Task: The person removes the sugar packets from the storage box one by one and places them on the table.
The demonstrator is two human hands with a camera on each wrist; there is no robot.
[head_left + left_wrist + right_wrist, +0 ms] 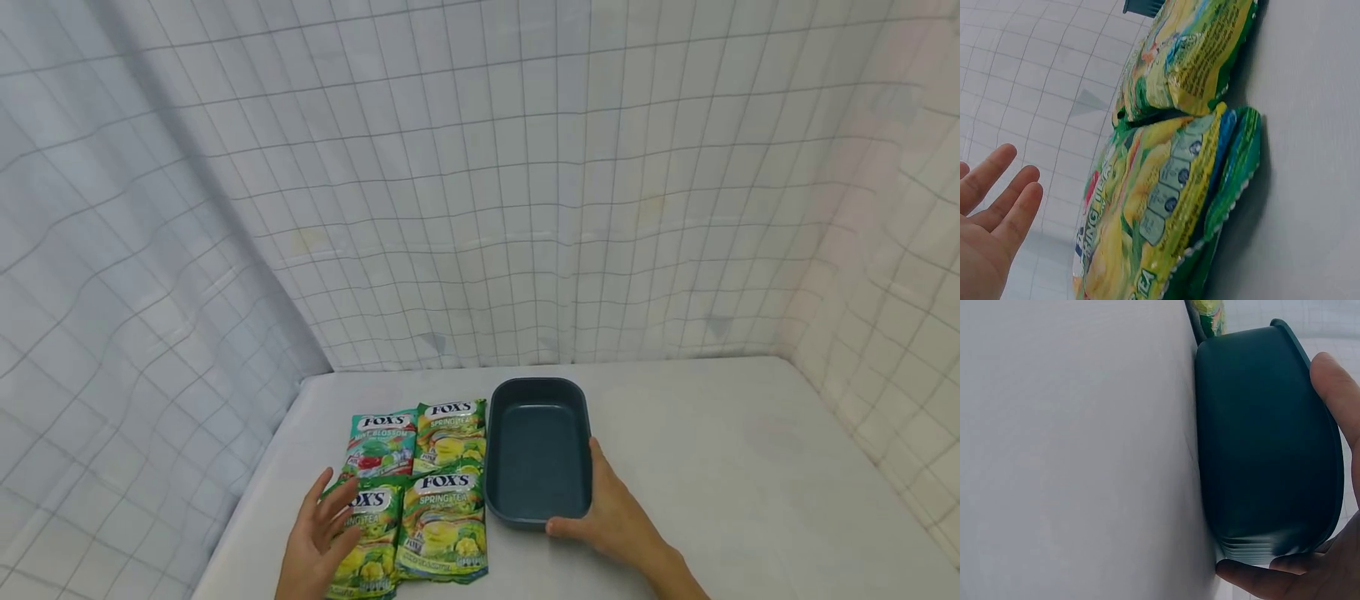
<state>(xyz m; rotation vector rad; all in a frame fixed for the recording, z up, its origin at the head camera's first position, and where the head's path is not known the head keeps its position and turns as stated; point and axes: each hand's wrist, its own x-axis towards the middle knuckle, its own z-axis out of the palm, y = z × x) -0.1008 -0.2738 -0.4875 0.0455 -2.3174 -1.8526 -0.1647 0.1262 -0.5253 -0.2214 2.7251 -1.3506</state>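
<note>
An empty dark teal plastic tub (517,523) sits upright on the table. My right hand (618,517) grips its near right corner, thumb at the front rim and fingers along the right side; the right wrist view shows the tub's outer wall (1260,437) between them. Left of the tub lie several Fox's candy bags: a teal Mint Blossom bag (381,446) at the back left, a green-yellow Spring Tea bag (452,433) beside it, and Spring Tea bags at front right (444,525) and front left (371,542). Fingers spread, my left hand (318,533) hovers over the front left bag, holding nothing.
A white table (705,467) carries everything. White grid-patterned cloth (525,208) hangs behind it, and similar cloth walls stand on the left (112,333) and right (900,333). The rightmost bags lie close against the tub's left side.
</note>
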